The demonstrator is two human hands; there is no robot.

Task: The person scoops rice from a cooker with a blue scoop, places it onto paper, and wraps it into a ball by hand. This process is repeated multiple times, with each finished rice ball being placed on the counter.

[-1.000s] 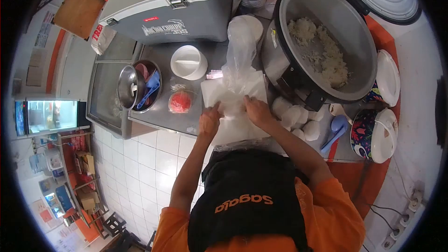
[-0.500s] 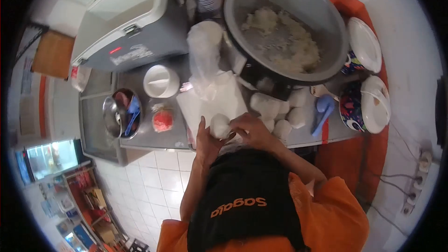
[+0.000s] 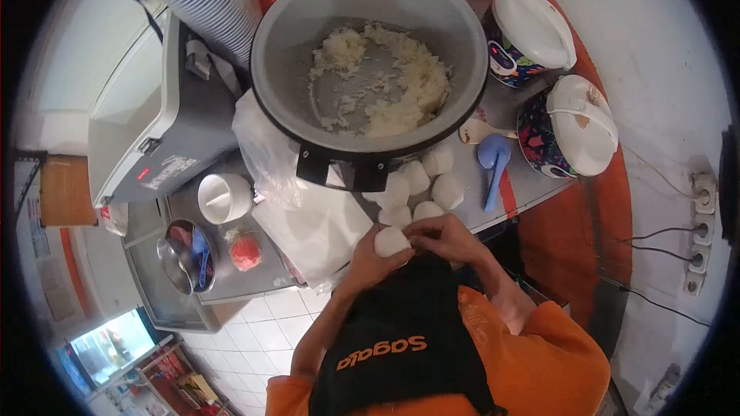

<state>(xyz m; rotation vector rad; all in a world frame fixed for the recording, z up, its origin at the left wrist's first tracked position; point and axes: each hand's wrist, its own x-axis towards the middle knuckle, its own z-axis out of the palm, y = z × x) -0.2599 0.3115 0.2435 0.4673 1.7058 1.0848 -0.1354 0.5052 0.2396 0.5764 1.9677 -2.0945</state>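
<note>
A white wrapped bundle (image 3: 391, 242) sits in my left hand (image 3: 371, 260), whose fingers curl around it at the counter's front edge. My right hand (image 3: 441, 236) is pinched at the bundle's right side, its fingertips on the wrapping. Just beyond my hands lie several similar white bundles (image 3: 447, 190). To the left is a stack of white paper sheets (image 3: 308, 223) with a clear plastic bag (image 3: 266, 154) over its far end. Behind the bundles stands a large open pot (image 3: 270, 54) with white rice (image 3: 408, 92) inside.
Right of the pot are a wooden paddle (image 3: 486, 132), a blue scoop (image 3: 494, 162) and two patterned lidded containers (image 3: 574, 127). On the left are a grey cooler (image 3: 185, 115), a white tub (image 3: 224, 199), a red packet (image 3: 245, 250) and a metal bowl (image 3: 179, 266).
The view has turned, so the pot and counter appear further left. My hands, with the bundle between them, have moved from beside the paper stack to near the other bundles.
</note>
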